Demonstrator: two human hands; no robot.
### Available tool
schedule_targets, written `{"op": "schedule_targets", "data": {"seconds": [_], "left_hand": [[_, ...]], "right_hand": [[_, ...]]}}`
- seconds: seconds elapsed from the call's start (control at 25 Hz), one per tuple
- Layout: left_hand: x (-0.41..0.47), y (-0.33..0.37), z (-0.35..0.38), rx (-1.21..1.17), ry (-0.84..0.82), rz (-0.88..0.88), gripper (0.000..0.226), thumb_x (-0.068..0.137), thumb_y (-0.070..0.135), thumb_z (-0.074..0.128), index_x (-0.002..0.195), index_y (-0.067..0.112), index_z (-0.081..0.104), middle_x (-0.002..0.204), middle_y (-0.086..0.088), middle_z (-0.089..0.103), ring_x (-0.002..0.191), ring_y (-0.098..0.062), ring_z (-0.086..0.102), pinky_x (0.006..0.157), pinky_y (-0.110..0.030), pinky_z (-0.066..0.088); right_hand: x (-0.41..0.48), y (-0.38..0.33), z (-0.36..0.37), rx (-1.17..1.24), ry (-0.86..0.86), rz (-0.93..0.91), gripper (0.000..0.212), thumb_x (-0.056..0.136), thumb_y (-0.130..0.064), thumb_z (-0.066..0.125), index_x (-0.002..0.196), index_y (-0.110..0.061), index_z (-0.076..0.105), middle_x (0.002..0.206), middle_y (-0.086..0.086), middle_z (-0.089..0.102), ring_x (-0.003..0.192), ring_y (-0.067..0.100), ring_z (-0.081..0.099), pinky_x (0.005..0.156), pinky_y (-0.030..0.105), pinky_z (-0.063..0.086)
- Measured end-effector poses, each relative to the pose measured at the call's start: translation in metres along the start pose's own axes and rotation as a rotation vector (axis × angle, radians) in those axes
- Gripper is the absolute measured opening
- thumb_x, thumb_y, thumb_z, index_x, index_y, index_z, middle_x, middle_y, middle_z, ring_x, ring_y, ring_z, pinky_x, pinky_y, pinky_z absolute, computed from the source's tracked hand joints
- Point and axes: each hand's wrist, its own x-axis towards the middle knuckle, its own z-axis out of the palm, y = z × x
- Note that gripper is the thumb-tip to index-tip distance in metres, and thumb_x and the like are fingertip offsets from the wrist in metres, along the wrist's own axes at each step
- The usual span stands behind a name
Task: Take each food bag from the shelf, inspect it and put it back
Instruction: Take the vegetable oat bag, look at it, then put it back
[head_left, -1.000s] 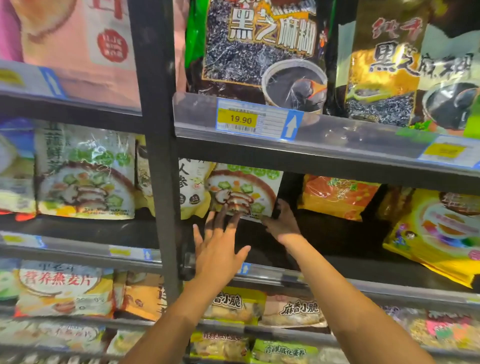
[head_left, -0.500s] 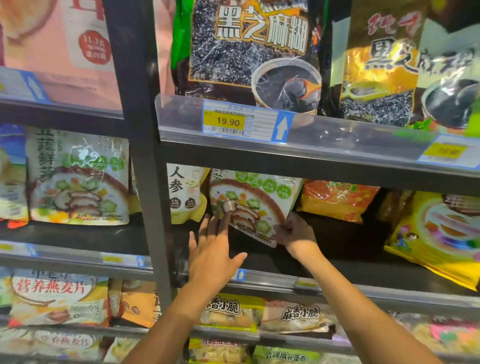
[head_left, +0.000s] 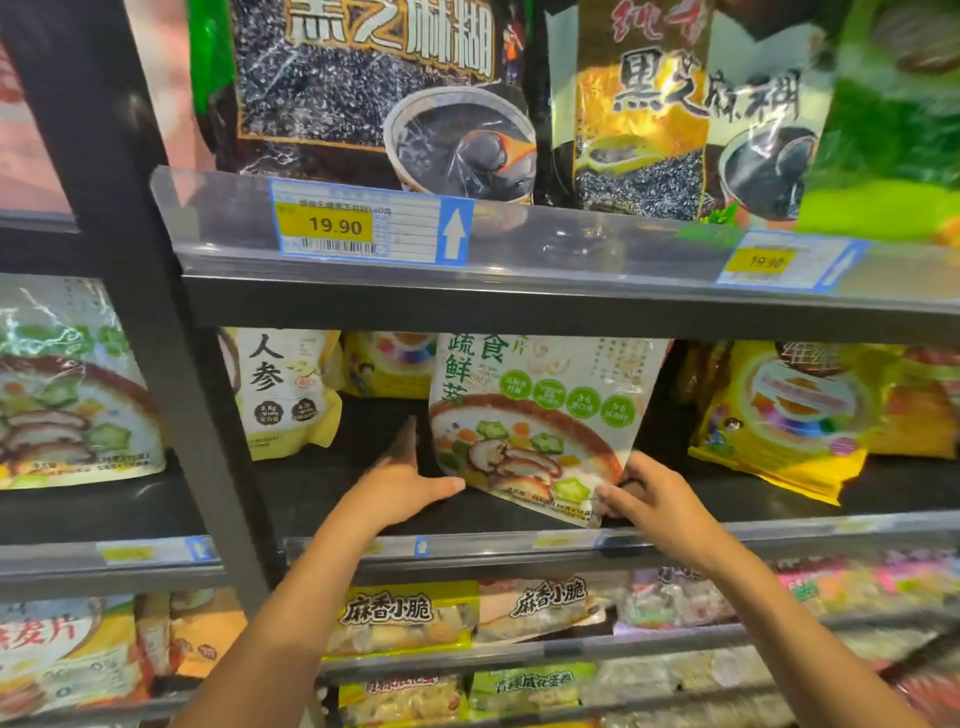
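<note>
A white food bag (head_left: 540, 415) printed with a bowl of mushrooms and green vegetables leans tilted on the dark middle shelf (head_left: 332, 493). My right hand (head_left: 649, 493) pinches its lower right corner. Against the bag's lower left edge rests my left hand (head_left: 400, 483), thumb along the bottom edge and fingers behind it. The bag's top is hidden behind the shelf rail above.
A white and yellow bag (head_left: 285, 389) stands left of the held one, yellow bags (head_left: 779, 415) to the right. A black upright post (head_left: 130, 260) divides the shelving. Black sesame bags (head_left: 384, 88) fill the upper shelf, snack packs (head_left: 400, 618) the lower ones.
The bag has come forward and to the right, out from the back of the shelf. My left hand has closed in on its left edge; my right hand keeps the lower corner.
</note>
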Motion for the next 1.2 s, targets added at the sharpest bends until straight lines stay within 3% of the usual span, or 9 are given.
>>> {"op": "schedule_targets", "data": {"seconds": [0.08,0.16,0.28,0.4,0.56,0.72,0.92,1.04,1.2], "left_hand": [[0.006,-0.001,0.008,-0.028,-0.017,0.039,0.097,0.081,0.052,0.083,0.159,0.029,0.031,0.144,0.007,0.061,0.129,-0.02,0.06,0.11,-0.044,0.049],[0.007,-0.004,0.01,-0.063,0.006,0.061,0.079,0.08,0.049,0.084,0.145,0.029,0.046,0.12,0.012,0.068,0.117,-0.017,0.065,0.102,-0.042,0.054],[0.009,-0.002,0.006,-0.129,0.019,0.053,0.096,0.079,0.043,0.088,0.157,0.028,0.033,0.153,-0.003,0.053,0.14,-0.027,0.052,0.115,-0.047,0.045],[0.011,0.006,0.003,-0.162,-0.05,0.107,0.102,0.082,0.042,0.086,0.162,0.034,0.025,0.165,0.0,0.041,0.15,-0.025,0.041,0.119,-0.044,0.038],[0.004,0.02,0.004,-0.134,-0.034,0.166,0.074,0.092,0.04,0.076,0.155,0.035,0.038,0.156,0.003,0.051,0.143,-0.023,0.049,0.113,-0.039,0.042],[-0.014,0.032,-0.009,-0.315,-0.006,0.237,0.058,0.099,0.042,0.067,0.151,0.042,0.041,0.145,0.015,0.057,0.137,-0.016,0.053,0.114,-0.042,0.044],[-0.042,0.04,-0.024,-0.438,0.046,0.298,0.049,0.097,0.036,0.071,0.142,0.045,0.052,0.138,0.014,0.064,0.127,-0.012,0.061,0.108,-0.041,0.051],[-0.063,0.037,-0.024,-0.517,0.024,0.31,0.04,0.098,0.024,0.071,0.125,0.047,0.055,0.127,0.007,0.072,0.113,-0.011,0.071,0.091,-0.034,0.06],[-0.088,0.035,-0.018,-0.636,-0.043,0.233,0.044,0.087,0.031,0.079,0.121,0.039,0.053,0.116,-0.005,0.075,0.101,-0.011,0.076,0.068,-0.023,0.061]], "right_hand": [[-0.008,-0.002,-0.005,0.011,-0.009,-0.022,0.021,0.101,-0.012,0.068,0.119,-0.022,0.067,0.093,0.006,0.077,0.084,0.023,0.08,0.077,0.032,0.065],[-0.011,-0.003,-0.006,0.004,0.009,-0.026,0.024,0.101,-0.009,0.067,0.123,-0.019,0.066,0.092,0.009,0.075,0.079,0.02,0.078,0.072,0.028,0.062],[-0.012,-0.006,-0.004,0.006,0.036,-0.027,0.027,0.101,-0.008,0.068,0.124,-0.021,0.066,0.108,0.012,0.068,0.078,0.014,0.076,0.072,0.028,0.062],[-0.012,-0.007,-0.003,0.029,0.027,-0.008,0.027,0.101,-0.01,0.068,0.122,-0.026,0.065,0.117,0.015,0.066,0.088,0.023,0.078,0.082,0.044,0.065],[-0.009,-0.013,-0.004,0.048,0.049,0.06,0.012,0.102,-0.013,0.066,0.112,-0.02,0.065,0.109,0.019,0.068,0.088,0.026,0.077,0.087,0.049,0.064],[-0.006,-0.03,-0.009,0.145,0.09,0.109,0.014,0.103,-0.016,0.064,0.116,-0.009,0.063,0.085,0.007,0.074,0.073,0.01,0.071,0.073,0.03,0.062],[-0.022,-0.045,-0.017,0.279,0.068,0.012,0.005,0.105,-0.009,0.058,0.102,-0.006,0.06,0.08,-0.006,0.068,0.069,0.008,0.06,0.065,0.023,0.051],[-0.038,-0.049,-0.017,0.43,0.095,0.049,0.009,0.105,-0.009,0.056,0.097,-0.005,0.059,0.09,0.001,0.075,0.075,0.012,0.072,0.061,0.022,0.054],[-0.063,-0.047,-0.009,0.673,0.135,0.144,0.031,0.101,-0.005,0.052,0.074,-0.02,0.055,0.079,0.006,0.069,0.065,0.02,0.07,0.05,0.032,0.054]]}}
